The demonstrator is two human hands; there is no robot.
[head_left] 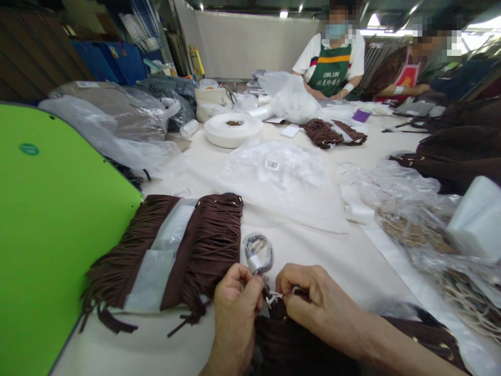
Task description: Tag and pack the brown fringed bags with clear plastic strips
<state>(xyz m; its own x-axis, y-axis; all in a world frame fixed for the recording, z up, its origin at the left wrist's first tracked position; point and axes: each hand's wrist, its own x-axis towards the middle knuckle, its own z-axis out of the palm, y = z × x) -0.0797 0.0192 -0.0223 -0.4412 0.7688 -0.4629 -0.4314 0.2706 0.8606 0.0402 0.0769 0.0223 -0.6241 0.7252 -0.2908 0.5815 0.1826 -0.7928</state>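
Note:
My left hand [239, 308] pinches a dark strap end next to a small plastic-wrapped ring-shaped bundle [259, 253] at the lower middle. Close on its right, my right hand [309, 297] has its fingers closed at a thin white string [273, 298]. Below both hands lies a dark brown fringed bag [299, 347], partly covered by my right hand and forearm. Another brown fringed bag [211, 230], with a translucent wrap [158, 266] around its middle, lies to the left of my left hand.
A green panel [50, 209] borders the left side. Clear plastic bags [277, 177] and a white tape roll [234, 129] lie ahead. Plastic-wrapped goods [422, 224] and dark bags [462, 146] are at right. Two people [332, 62] work across the table.

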